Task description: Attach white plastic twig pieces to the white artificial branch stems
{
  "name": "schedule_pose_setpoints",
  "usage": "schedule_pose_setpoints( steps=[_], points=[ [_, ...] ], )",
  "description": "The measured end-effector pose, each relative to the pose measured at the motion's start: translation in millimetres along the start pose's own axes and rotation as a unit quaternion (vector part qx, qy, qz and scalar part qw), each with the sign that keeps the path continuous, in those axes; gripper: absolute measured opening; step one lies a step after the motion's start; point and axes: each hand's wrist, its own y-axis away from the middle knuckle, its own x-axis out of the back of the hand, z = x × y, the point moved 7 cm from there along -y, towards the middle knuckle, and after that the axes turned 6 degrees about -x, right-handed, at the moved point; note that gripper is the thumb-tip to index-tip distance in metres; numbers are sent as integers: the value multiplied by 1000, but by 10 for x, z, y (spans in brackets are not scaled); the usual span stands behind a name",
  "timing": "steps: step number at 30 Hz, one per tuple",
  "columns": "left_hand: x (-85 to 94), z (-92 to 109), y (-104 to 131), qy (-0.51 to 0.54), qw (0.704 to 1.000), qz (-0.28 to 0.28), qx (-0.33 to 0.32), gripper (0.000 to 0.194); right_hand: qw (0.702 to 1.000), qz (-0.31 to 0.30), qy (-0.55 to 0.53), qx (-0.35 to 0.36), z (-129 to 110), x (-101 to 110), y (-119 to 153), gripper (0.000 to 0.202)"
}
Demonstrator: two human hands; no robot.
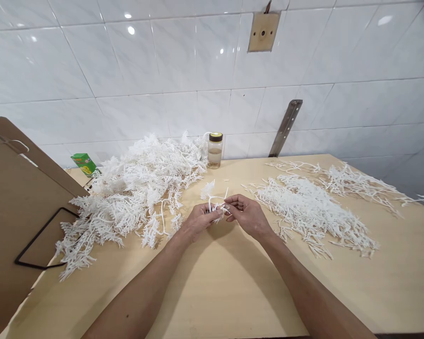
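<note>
Near the middle of the wooden table, my left hand (200, 219) is closed on a white branched plastic sprig (208, 190), whose feathery tip points up and left. My right hand (246, 214) pinches the right side of the same sprig, fingertips close to the left thumb. A large heap of white feathery sprigs (137, 181) lies to the left of my hands. On the right is a flatter pile of small white pieces (311, 212), with thin bare white stems (360, 183) behind and beyond it.
A jar with a dark lid (215, 153) stands at the back by the tiled wall. A green box (84, 164) is at the back left. A brown cardboard box (24, 207) and a black wire frame (33, 242) are at the left. A metal bracket (286, 127) leans at the wall.
</note>
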Motion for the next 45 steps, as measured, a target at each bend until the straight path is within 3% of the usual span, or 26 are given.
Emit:
schedule_pose_setpoints(
  steps=[4, 9, 23, 27, 33, 36, 39, 42, 45],
  points=[
    [19, 6, -3, -4, 1000, 22, -9, 37, 1000, 10, 19, -3, -3, 24, -1, 30],
    [103, 11, -6, -97, 991, 83, -32, 31, 999, 14, 42, -2, 15, 28, -3, 26],
    [129, -17, -2, -175, 974, 119, -84, 23, 994, -57, 83, -47, 208, -46, -26, 28],
    [142, -48, -9, -159, 977, 119, -75, 28, 992, -34, 115, -47, 188, -20, -23, 27],
    [167, -26, 12, -149, 977, 145, -39, 24, 976, 23, 213, 40, 116, -25, -5, 22],
    [155, 1, 38, -151, 977, 148, -30, 24, 956, 55, 275, 86, 117, -40, -23, 20],
    [141, 17, 67, -162, 975, 151, -30, 28, 929, 133, 319, 130, 72, 39, -38, 18],
    [138, 21, 86, -157, 973, 163, -34, 29, 954, 157, 247, 66, 109, 143, -59, 19],
    [146, 13, 82, -137, 974, 176, -40, 31, 989, 75, 116, -56, 222, 65, -51, 27]
  ],
)
